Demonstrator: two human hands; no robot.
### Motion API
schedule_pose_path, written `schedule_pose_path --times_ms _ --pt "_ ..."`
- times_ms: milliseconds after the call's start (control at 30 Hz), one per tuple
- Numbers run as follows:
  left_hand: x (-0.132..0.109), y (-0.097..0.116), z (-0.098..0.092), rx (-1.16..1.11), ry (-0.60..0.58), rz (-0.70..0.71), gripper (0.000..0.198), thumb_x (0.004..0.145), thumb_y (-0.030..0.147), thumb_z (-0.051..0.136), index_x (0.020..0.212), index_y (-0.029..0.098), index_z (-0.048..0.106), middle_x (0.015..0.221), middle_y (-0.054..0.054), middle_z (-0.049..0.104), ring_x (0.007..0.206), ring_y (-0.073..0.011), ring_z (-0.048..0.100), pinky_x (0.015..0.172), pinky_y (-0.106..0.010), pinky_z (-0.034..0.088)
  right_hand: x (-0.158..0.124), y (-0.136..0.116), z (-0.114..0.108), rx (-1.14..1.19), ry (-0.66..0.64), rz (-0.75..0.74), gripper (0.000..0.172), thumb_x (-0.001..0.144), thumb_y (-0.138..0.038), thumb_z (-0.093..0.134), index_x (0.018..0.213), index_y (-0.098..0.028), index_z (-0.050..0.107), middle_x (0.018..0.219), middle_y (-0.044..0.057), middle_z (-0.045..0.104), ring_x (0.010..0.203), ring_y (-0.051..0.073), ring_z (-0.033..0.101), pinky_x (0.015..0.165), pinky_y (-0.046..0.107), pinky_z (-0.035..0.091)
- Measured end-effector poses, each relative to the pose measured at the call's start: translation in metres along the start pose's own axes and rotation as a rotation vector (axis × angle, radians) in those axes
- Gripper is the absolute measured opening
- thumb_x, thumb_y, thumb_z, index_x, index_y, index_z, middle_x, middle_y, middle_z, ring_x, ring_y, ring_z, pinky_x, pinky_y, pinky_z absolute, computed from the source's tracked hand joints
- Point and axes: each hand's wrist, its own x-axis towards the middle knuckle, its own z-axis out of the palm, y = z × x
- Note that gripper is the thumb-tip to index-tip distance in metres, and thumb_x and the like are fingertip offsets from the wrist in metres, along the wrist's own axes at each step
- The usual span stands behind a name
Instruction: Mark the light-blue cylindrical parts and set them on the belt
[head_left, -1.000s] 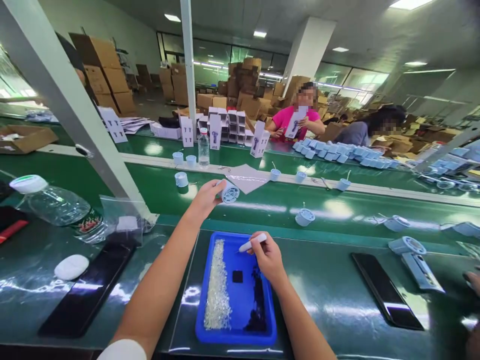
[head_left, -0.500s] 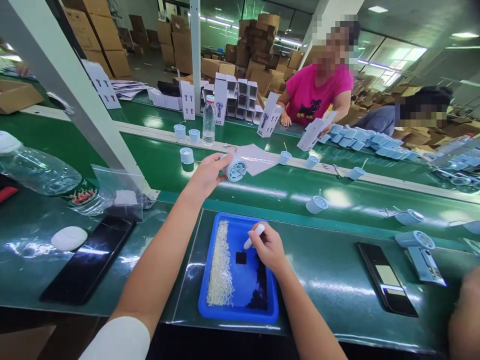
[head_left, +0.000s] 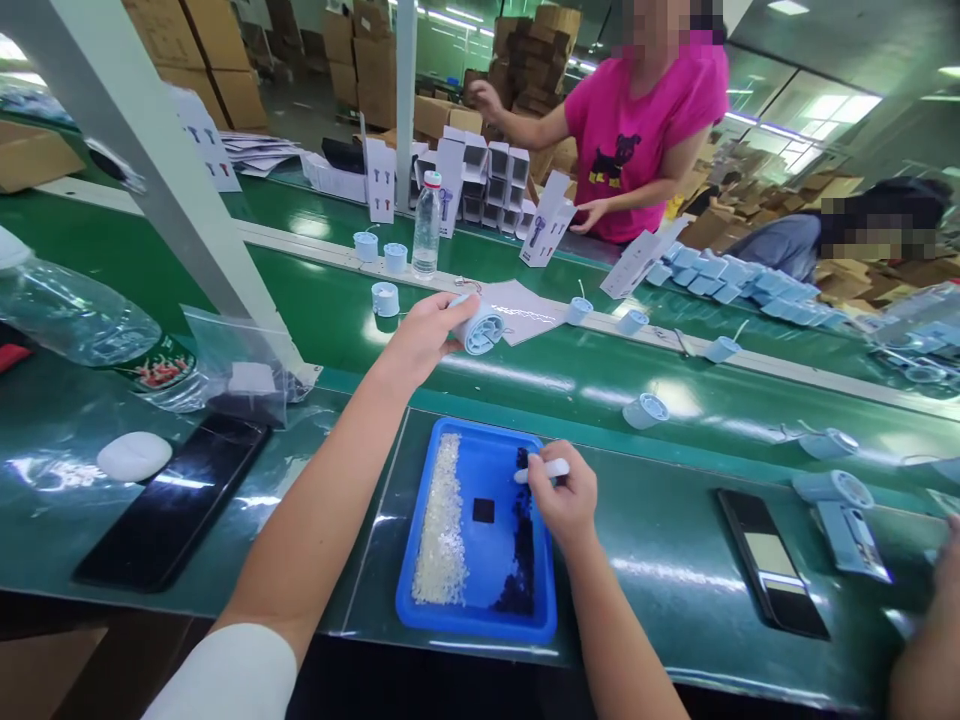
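My left hand point(head_left: 435, 335) is closed around a light blue round plastic housing point(head_left: 482, 330), held tilted above the green conveyor with its ribbed open end toward me. In my right hand point(head_left: 562, 495) is a white pen-like tool point(head_left: 551, 470), gripped between thumb and fingers. Its tip points left, over the dark pieces point(head_left: 517, 560) along the right side of a blue tray point(head_left: 551, 625). Tiny whitish translucent pieces point(head_left: 440, 540) fill the tray's left side. A small black square point(head_left: 484, 511) lies in the middle of the tray.
Similar blue housings point(head_left: 646, 410) stand along the green conveyor point(head_left: 570, 385). A water bottle point(head_left: 427, 225) stands beyond my left hand. Phones lie on both sides, one point(head_left: 772, 560) to the right. A slanted white post point(head_left: 187, 200) rises at left. A co-worker in pink point(head_left: 637, 130) stands opposite.
My right hand has moved right, and the white tool has swung from the tray's middle to the dark pieces. My left hand still holds the housing. The co-worker opposite has raised one arm.
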Motion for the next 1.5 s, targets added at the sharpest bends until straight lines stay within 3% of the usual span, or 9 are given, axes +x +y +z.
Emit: schedule_pose_path --times_ms 100,267,533,767,1000,1133,1267,1433,1500 --pt "0.0 0.001 0.001 0.0 0.011 -0.002 0.027 0.073 0.038 0.07 0.073 0.015 0.055 0.071 -0.002 0.054 0.067 -0.013 0.054 0.064 -0.026 0.046 0.001 0.005 -0.004 -0.022 0.07 0.04 0.025 0.081 -0.015 0.054 0.062 -0.022 0.039 0.057 -0.006 0.042 0.049 0.009 0.039 0.049 0.023 0.034" --pt "-0.001 0.003 0.0 0.017 0.021 0.008 0.027 0.073 0.038 0.07 0.072 0.015 0.054 0.07 -0.002 0.053 0.066 -0.0126 0.052 0.063 -0.027 0.046 0.001 0.008 -0.003 -0.061 0.027 0.044 0.027 0.079 -0.015 0.054 0.06 -0.022 0.036 0.054 -0.007 0.038 0.048 0.009 0.036 0.048 0.023 0.031" --pt "0.0 0.003 -0.002 0.023 0.028 0.008 0.026 0.074 0.038 0.069 0.073 0.015 0.055 0.071 -0.002 0.054 0.068 -0.0136 0.053 0.063 -0.026 0.047 -0.002 0.01 0.0 -0.082 -0.034 0.019 0.028 0.079 -0.016 0.054 0.058 -0.022 0.036 0.054 -0.006 0.038 0.048 0.009 0.036 0.049 0.024 0.03" --pt "0.001 0.001 -0.002 0.017 0.007 0.004 0.028 0.072 0.039 0.07 0.073 0.015 0.055 0.071 -0.003 0.054 0.069 -0.0144 0.053 0.062 -0.027 0.047 -0.002 0.01 -0.002 -0.056 0.044 0.029 0.027 0.078 -0.014 0.052 0.059 -0.022 0.036 0.054 -0.006 0.039 0.047 0.009 0.037 0.048 0.024 0.032" --pt "0.001 0.003 0.0 -0.003 0.009 -0.004 0.03 0.069 0.04 0.073 0.073 0.015 0.056 0.07 -0.002 0.053 0.067 -0.0131 0.051 0.06 -0.025 0.045 -0.003 0.011 0.001 -0.085 0.018 0.022 0.027 0.079 -0.016 0.053 0.058 -0.022 0.037 0.053 -0.006 0.04 0.047 0.01 0.038 0.048 0.024 0.032" --pt "0.003 0.005 0.002 -0.003 0.054 -0.034 0.03 0.065 0.038 0.075 0.071 0.015 0.057 0.068 -0.001 0.052 0.065 -0.0128 0.05 0.057 -0.024 0.044 0.0 0.007 0.007 -0.063 -0.06 -0.063 0.023 0.079 -0.02 0.052 0.06 -0.023 0.04 0.055 -0.004 0.044 0.048 0.01 0.042 0.048 0.023 0.035" --pt "0.007 -0.001 0.004 0.037 0.069 -0.054 0.033 0.063 0.044 0.075 0.073 0.016 0.06 0.071 -0.002 0.054 0.066 -0.0136 0.051 0.055 -0.023 0.043 0.0 -0.002 0.01 -0.043 -0.041 -0.009 0.021 0.079 -0.022 0.049 0.06 -0.024 0.039 0.055 -0.003 0.047 0.049 0.011 0.045 0.049 0.024 0.038" --pt "0.007 -0.016 0.013 0.068 0.043 -0.096 0.043 0.057 0.048 0.078 0.078 0.015 0.061 0.077 -0.003 0.058 0.07 -0.0147 0.053 0.057 -0.024 0.045 -0.007 -0.014 0.012 0.062 -0.311 0.005 0.02 0.077 -0.024 0.053 0.06 -0.023 0.042 0.058 -0.003 0.05 0.053 0.011 0.049 0.051 0.023 0.039" --pt "0.005 -0.023 0.019 0.063 0.025 -0.104 0.048 0.055 0.049 0.079 0.08 0.014 0.06 0.076 -0.002 0.058 0.069 -0.0138 0.053 0.058 -0.023 0.045 -0.007 -0.014 0.01 0.13 -0.196 0.017 0.019 0.079 -0.023 0.054 0.062 -0.022 0.045 0.059 -0.003 0.052 0.054 0.011 0.05 0.052 0.023 0.04"
